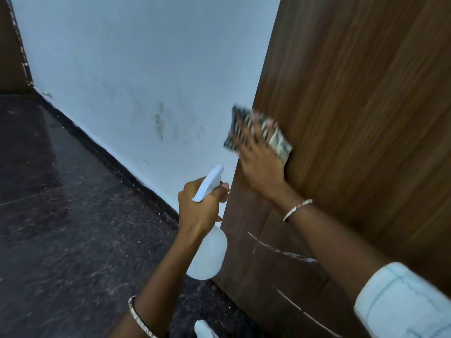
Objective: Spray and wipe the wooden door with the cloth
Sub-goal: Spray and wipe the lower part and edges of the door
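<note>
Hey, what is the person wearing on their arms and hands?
A thin metallic bangle circles each wrist: left bangle, right bangle. A pale blue sleeve is rolled up on the right forearm; the left forearm is bare. No gloves on the left hand or right hand.

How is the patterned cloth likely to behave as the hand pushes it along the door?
Probably floppy: the cloth overhangs the door edge and bunches around the spread fingers of the right hand. Likely light, since flat fingers alone pin it against the upright surface. It would probably slide easily on the smooth-looking wood and drop if pressure eased.
</note>
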Available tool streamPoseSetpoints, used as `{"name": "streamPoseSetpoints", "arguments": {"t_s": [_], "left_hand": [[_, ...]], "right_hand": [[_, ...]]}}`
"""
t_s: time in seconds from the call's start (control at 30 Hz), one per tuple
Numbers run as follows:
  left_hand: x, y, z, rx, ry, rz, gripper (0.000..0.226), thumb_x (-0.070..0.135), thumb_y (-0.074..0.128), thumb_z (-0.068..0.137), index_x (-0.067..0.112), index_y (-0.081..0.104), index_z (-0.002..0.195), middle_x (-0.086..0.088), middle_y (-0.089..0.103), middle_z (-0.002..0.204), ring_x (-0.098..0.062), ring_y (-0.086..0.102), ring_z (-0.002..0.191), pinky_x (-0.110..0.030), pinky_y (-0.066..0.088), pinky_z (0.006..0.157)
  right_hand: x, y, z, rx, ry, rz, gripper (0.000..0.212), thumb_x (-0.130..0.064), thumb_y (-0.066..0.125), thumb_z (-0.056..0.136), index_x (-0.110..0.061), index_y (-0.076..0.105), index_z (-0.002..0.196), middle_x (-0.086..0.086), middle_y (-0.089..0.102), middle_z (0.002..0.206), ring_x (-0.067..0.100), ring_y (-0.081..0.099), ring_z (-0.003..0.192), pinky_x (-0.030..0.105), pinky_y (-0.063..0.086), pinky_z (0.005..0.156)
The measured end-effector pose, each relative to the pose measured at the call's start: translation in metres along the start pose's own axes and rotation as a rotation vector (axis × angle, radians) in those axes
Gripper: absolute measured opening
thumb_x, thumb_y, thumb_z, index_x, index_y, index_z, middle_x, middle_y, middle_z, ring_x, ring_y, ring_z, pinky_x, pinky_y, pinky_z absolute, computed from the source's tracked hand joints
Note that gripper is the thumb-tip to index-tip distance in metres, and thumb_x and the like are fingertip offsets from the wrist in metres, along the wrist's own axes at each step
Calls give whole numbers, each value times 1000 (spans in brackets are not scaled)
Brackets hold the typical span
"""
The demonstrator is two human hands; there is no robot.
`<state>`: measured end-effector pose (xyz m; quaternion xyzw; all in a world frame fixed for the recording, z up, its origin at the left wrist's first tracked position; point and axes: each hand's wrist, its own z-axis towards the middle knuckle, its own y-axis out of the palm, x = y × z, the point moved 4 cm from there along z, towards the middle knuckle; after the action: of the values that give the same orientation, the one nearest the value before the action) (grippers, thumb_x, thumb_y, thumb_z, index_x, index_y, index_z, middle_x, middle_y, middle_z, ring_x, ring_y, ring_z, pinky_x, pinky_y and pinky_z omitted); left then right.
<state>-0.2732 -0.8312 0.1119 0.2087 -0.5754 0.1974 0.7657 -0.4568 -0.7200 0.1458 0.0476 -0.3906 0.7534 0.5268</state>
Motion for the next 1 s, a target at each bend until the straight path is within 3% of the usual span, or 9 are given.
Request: {"name": "streamPoseSetpoints", "arguments": {"t_s": [0.1,0.23,0.37,0.43,0.53,0.7,0.77,0.87,1.0], "left_hand": [[-7,-3,0,-3,1,19,26,17,73,88,36,67,71,-3,72,73,-25,71,74,-26,52,44],[-16,-4,-2,9,-2,56,28,16,74,88,36,64,71,-4,71,76,-26,70,75,-21,52,44],[-25,-2,-3,-19,-18,32,21,10,73,86,24,71,71,-8,73,78,-27,70,76,-13,48,44],[-32,3,-3,-23,-29,25,15,16,76,85,25,70,74,-9,72,82,-27,70,78,-11,46,44],[-37,9,-4,-25,-30,22,16,39,71,73,25,70,82,-10,72,85,-28,71,77,-21,52,44],[-45,15,-8,-58,3,39,29,34,69,74,5,69,75,-21,68,75,-40,67,71,-56,54,48],[-46,18,-12,-64,-2,58,24,27,72,80,4,69,74,-20,67,72,-41,65,68,-57,53,49],[-46,24,-19,-79,-14,79,10,22,75,86,15,74,78,-6,69,69,-28,67,63,-54,56,50],[-48,29,-21,-110,-18,56,29,34,71,80,5,70,75,-18,67,72,-39,65,71,-53,54,49]], "right_hand": [[-49,57,-90,-203,-136,19,75,-17,45,106,-21,2,168,16,-2,174,42,-2,159,64,22,122],[-55,63,-110,-176,-217,15,69,-18,53,103,-17,24,165,13,8,174,34,-1,161,60,8,128],[-23,24,-49,-86,-77,91,67,-21,53,106,-21,23,166,6,8,175,31,-1,161,56,35,119],[6,-12,-4,32,49,51,61,-25,44,110,-24,21,166,4,8,175,31,-1,161,56,19,126],[29,-43,28,118,121,-86,56,-34,35,113,-27,20,166,6,11,174,35,5,160,62,-4,126],[-16,10,-63,29,23,-105,63,-33,40,112,-23,13,167,12,3,174,39,3,160,65,1,126],[-44,42,-123,-106,-148,-110,74,-31,54,106,-22,11,165,14,0,173,39,1,160,64,6,127],[-46,51,-148,-217,-204,-83,77,-25,71,97,-17,26,159,12,25,170,33,8,160,57,-2,128],[2,-7,-83,-92,-87,-109,62,-35,47,110,-28,20,166,7,13,174,33,7,160,54,-9,126]]}}
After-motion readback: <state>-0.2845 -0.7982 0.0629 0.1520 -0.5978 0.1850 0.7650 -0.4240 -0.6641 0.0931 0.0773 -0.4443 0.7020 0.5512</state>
